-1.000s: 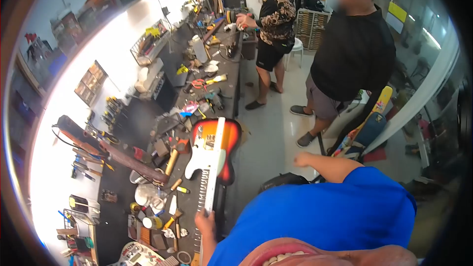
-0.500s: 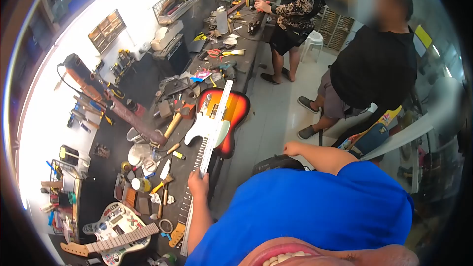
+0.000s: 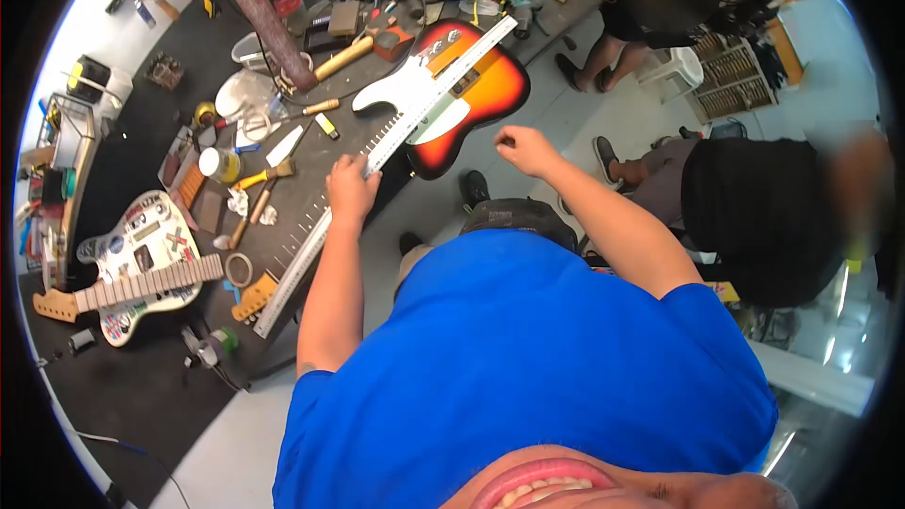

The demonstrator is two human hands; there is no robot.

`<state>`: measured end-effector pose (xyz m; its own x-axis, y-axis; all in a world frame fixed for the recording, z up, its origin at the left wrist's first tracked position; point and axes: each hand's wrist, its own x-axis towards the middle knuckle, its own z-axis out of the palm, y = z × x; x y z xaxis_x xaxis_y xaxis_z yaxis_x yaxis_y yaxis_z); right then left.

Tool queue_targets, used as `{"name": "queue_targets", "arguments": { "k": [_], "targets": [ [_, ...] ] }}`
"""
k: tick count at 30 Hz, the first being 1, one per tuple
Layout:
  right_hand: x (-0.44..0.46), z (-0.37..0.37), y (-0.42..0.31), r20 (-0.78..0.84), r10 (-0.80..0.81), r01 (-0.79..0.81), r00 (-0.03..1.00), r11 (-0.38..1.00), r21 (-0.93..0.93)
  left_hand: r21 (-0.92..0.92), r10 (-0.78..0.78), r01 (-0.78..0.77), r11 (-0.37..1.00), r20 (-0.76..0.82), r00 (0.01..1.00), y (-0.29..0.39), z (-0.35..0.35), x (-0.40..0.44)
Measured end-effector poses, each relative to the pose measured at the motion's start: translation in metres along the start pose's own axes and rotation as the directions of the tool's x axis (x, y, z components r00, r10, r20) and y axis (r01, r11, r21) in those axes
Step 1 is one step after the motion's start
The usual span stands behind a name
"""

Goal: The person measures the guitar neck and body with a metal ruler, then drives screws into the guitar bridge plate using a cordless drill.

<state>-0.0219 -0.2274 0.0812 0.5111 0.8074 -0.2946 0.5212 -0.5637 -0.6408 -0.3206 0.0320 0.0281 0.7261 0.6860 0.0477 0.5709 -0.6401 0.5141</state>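
A sunburst electric guitar with a white pickguard lies face up along the bench edge. A long pale straightedge runs over its body and neck, down to the wooden headstock. My left hand is closed around the straightedge and the neck beneath it, about midway along. My right hand is in the air beside the guitar's lower edge, apart from it. Its fingers are curled in, and nothing shows in them.
A sticker-covered guitar lies at bench left. Around are a mallet, a yellow-handled brush, a white jar and a roll of tape. Two people stand to the right, one in a black shirt, near a white stool.
The view has tilted down and turned. My right hand has come from my side by the black bag to beside the guitar body. My left hand still holds the straightedge at the neck.
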Motion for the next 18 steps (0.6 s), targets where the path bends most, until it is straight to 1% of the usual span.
{"name": "queue_targets", "arguments": {
  "k": [3, 6, 7, 8, 10, 12, 14, 16, 18],
  "targets": [
    [0.041, -0.009, -0.017, 0.043, -0.164, 0.166, 0.986, 0.985, -0.038, 0.022, -0.027, 0.028, 0.999, -0.037, 0.999, 0.01, 0.002, 0.001],
    [0.088, -0.025, -0.026, 0.088, -0.281, 0.292, 0.956, 0.941, -0.17, 0.051, -0.071, 0.074, 0.996, -0.062, 0.996, 0.017, 0.009, 0.006],
    [0.107, -0.03, -0.02, 0.063, -0.415, 0.416, 0.908, 0.871, -0.26, 0.053, -0.083, 0.087, 0.995, -0.069, 0.994, 0.022, 0.008, 0.009],
    [0.125, -0.037, -0.013, 0.048, -0.469, 0.462, 0.882, 0.839, -0.289, 0.056, -0.096, 0.1, 0.993, -0.073, 0.993, 0.028, 0.007, 0.011],
    [0.158, -0.054, -0.002, 0.045, -0.584, 0.542, 0.811, 0.72, -0.433, 0.074, -0.115, 0.119, 0.99, -0.055, 0.992, 0.037, 0.006, 0.019],
    [0.192, -0.069, 0.007, 0.082, -0.64, 0.586, 0.764, 0.635, -0.503, 0.096, -0.164, 0.168, 0.981, -0.049, 0.985, 0.041, 0.005, 0.025],
    [0.223, -0.075, 0.016, 0.173, -0.621, 0.586, 0.764, 0.557, -0.589, 0.103, -0.194, 0.201, 0.974, -0.071, 0.978, 0.043, 0.003, 0.031],
    [0.244, -0.078, 0.024, 0.23, -0.666, 0.668, 0.71, 0.533, -0.519, 0.112, -0.18, 0.188, 0.976, -0.083, 0.98, 0.037, 0.009, 0.029],
    [0.261, -0.078, 0.031, 0.256, -0.671, 0.688, 0.696, 0.52, -0.507, 0.079, -0.246, 0.249, 0.965, -0.047, 0.968, 0.043, 0.006, 0.034]
  ]
}}
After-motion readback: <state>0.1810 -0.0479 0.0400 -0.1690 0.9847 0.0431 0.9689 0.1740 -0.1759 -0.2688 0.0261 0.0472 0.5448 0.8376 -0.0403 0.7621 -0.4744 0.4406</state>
